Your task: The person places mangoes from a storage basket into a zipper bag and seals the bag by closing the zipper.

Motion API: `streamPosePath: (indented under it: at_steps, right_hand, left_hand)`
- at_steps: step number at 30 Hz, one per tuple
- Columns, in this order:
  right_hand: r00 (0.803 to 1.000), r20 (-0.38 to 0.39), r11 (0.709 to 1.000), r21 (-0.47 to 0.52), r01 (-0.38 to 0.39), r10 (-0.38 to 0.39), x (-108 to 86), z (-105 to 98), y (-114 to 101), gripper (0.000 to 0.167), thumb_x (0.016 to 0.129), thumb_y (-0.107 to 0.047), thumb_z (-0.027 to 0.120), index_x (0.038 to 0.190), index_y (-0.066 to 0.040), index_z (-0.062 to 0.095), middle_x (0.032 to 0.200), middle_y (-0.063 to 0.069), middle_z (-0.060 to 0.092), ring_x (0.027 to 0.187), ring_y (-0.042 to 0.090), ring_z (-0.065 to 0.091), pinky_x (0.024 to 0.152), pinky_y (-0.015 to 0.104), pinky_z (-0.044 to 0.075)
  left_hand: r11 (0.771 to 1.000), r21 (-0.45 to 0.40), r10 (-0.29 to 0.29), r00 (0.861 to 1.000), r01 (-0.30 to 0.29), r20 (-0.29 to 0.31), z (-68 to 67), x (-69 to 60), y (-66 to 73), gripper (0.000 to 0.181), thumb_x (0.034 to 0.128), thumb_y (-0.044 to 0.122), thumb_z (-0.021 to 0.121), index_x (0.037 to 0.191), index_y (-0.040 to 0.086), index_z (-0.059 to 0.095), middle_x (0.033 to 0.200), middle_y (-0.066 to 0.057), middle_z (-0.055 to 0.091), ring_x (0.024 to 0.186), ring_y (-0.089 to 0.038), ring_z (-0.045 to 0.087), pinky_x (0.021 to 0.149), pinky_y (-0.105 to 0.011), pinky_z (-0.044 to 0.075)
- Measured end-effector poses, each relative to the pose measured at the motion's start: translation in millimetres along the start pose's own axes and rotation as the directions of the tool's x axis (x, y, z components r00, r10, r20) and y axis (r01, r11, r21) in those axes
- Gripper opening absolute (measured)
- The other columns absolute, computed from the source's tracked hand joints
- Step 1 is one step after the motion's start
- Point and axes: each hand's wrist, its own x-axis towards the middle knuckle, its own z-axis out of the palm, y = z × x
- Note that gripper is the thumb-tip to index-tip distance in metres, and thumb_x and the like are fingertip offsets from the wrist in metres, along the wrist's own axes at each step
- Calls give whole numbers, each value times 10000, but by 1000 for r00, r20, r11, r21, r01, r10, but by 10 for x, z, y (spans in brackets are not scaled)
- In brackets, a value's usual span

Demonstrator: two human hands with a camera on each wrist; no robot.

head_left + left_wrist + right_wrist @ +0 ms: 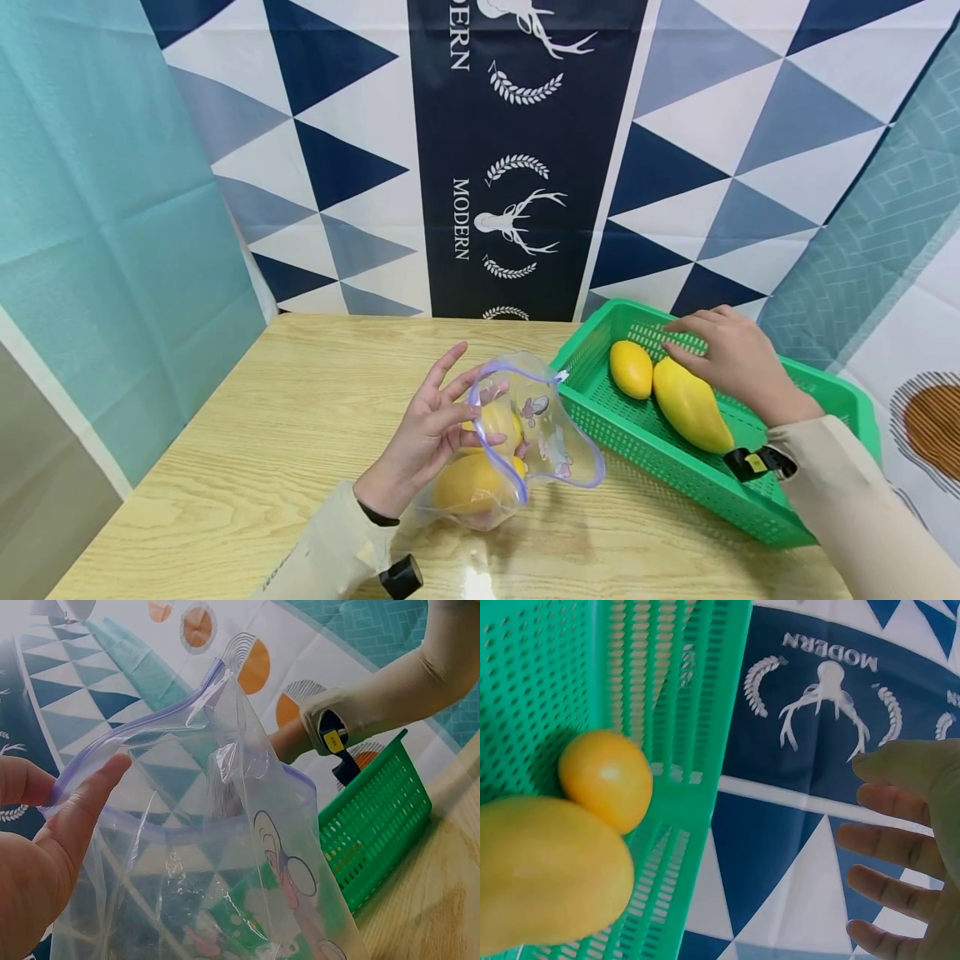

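Note:
My left hand [427,429] pinches the purple-edged rim of a clear zip bag [558,425] between thumb and fingers, and the bag's mouth gapes. Inside it, seen through the plastic, lie a large yellow mango-like fruit [468,485] and another yellow fruit [501,423]. Over the green basket [637,454] hovers my right hand [735,358], its fingers loosely bent and holding nothing. Below that hand a long yellow mango [686,404] rests in the basket beside a smaller orange-yellow fruit [632,369]. The right wrist view has both fruits apart from the fingers [889,844].
A wood-grain table [247,425] carries the bag and basket. Behind it hangs a patterned cloth [360,167] with triangles and deer heads. A teal cloth [120,208] hangs on the left. The basket's near side stands close to the bag's right edge.

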Motion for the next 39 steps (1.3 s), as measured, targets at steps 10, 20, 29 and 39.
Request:
streamPosePath:
  at_steps: [10, 20, 29, 39]
  right_hand:
    - [997, 56, 998, -16, -58, 58, -73, 43, 170, 217, 855, -130, 738, 1018, 13, 730, 1041, 246, 697, 995, 449, 568, 801, 634, 472]
    - [967, 206, 985, -114, -129, 151, -146, 98, 268, 369, 885, -232, 710, 1150, 25, 687, 1119, 303, 653, 950, 493, 559, 676, 618, 479]
    - [891, 367, 958, -205, -202, 267, -210, 142, 301, 589, 930, -359, 646, 1322, 65, 533, 1266, 368, 528, 1051, 567, 486, 754, 704, 460]
    - [777, 507, 928, -215, -304, 372, -321, 211, 297, 901, 925, -543, 579, 1419, 163, 316, 1390, 446, 348, 1190, 681, 341, 859, 789, 385]
  left_hand:
    - [1000, -3, 2, 1000, -2, 5, -3, 1, -8, 828, 902, -160, 412, 1587, 178, 91, 1548, -190, 278, 1244, -237, 574, 728, -394, 616]
    - [1000, -3, 2, 1000, -2, 9, -19, -1, -18, 835, 899, -164, 408, 1589, 174, 80, 1556, -194, 262, 1245, -232, 574, 736, -405, 615]
    - [1000, -12, -1, 1000, 1, -1, -3, -3, -18, 834, 895, -166, 414, 1587, 177, 101, 1546, -186, 284, 1230, -234, 582, 730, -403, 617]
    - [1000, -8, -1, 1000, 1, 6, 0, 1, -31, 835, 896, -164, 417, 1589, 178, 101, 1551, -188, 280, 1240, -239, 572, 736, -405, 618]
